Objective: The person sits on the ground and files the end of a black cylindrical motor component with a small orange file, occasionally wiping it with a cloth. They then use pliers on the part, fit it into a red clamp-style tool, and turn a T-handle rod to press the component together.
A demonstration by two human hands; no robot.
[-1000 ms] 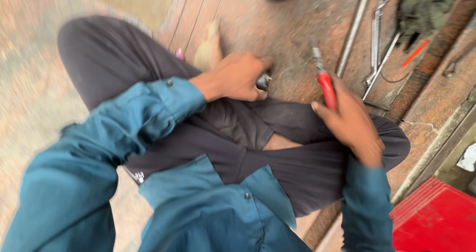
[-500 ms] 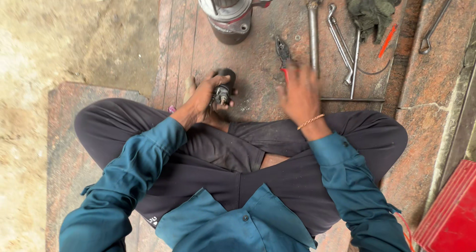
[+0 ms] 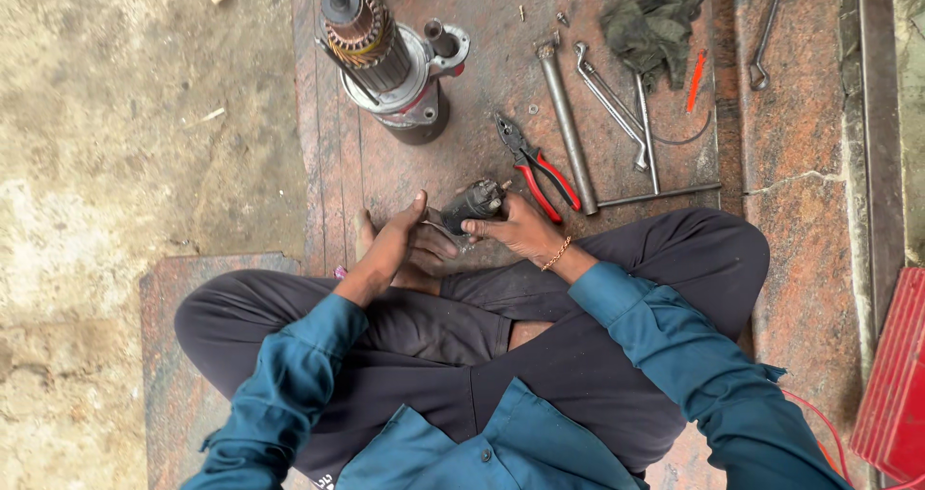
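Dark metal part (image 3: 472, 202) — small, roughly cylindrical, greasy — sits between both hands just above the person's crossed legs, over the near middle of the reddish stone slab (image 3: 809, 230). In the head view, the right hand (image 3: 515, 228) grasps it from below and behind, fingers curled around its body; a thin chain bracelet (image 3: 556, 253) circles that wrist. The left hand (image 3: 397, 242) is partly spread, thumb raised, its fingertips touching the part's left end beside a bare foot (image 3: 366, 235).

Just beyond the part lie red-handled pliers (image 3: 536, 170), jaws pointing toward the slab's far edge. Right of them a long steel bar (image 3: 568, 129) lies nearly lengthwise, with several wrenches and rods (image 3: 631, 124) beside it. A dark green rag (image 3: 657, 20) is crumpled near the far right corner, an orange-handled tool (image 3: 696, 80) just below it. Toward the far left edge stands a motor armature in its housing (image 3: 385, 56) — copper windings showing, upright. A red crate (image 3: 891, 384) sits at the right edge of the view.
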